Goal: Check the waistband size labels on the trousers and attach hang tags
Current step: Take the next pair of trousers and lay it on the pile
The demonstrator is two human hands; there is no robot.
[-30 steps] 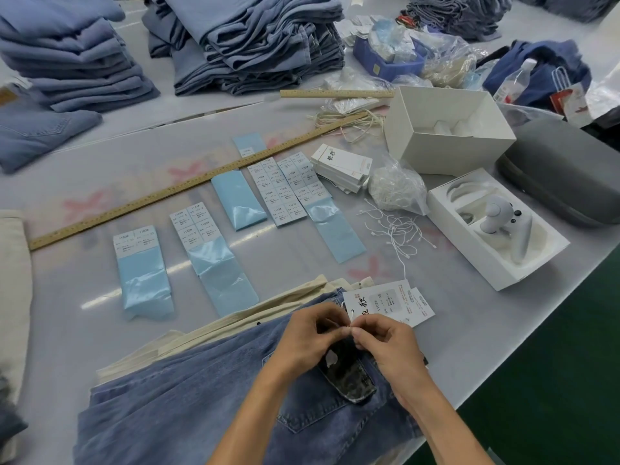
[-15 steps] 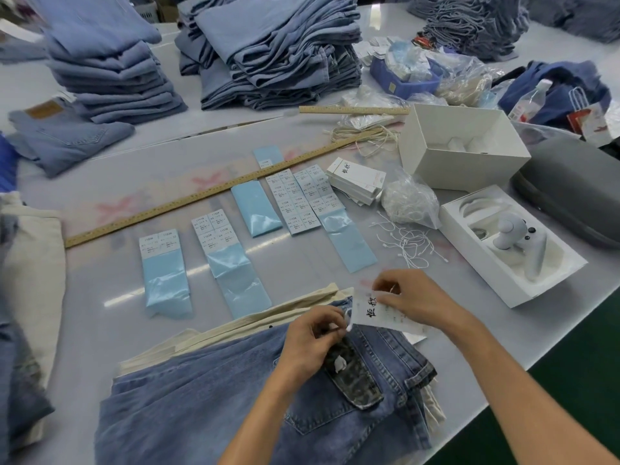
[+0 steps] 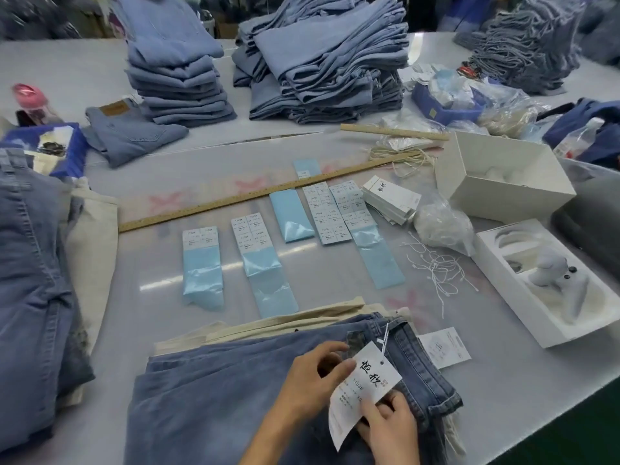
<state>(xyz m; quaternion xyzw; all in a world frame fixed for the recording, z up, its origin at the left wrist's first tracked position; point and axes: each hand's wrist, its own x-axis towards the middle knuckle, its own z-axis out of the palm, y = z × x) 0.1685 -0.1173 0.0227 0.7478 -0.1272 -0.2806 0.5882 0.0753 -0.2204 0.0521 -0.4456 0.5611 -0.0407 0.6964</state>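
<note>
Folded blue jeans (image 3: 235, 391) lie at the table's near edge on top of cream trousers (image 3: 285, 322). A white hang tag (image 3: 364, 385) with black characters hangs by a white string from the jeans' waistband. My left hand (image 3: 312, 380) pinches the tag's left edge between thumb and fingers. My right hand (image 3: 389, 427) holds the tag's lower part from below, fingers curled under it. A second white tag (image 3: 444, 347) lies flat on the table just right of the waistband.
Blue sticker sheets with size labels (image 3: 256, 236) lie in a row mid-table, behind them a long wooden ruler (image 3: 261, 194). A tag stack (image 3: 391, 198), loose white strings (image 3: 436, 270), white boxes (image 3: 503, 177) stand to the right. Denim stacks (image 3: 322, 58) fill the back, more jeans (image 3: 30, 280) at left.
The tag now hangs on its string from the waistband. My right hand came back from the table beside the jeans and took the tag's lower part; the view tilted up and left.
</note>
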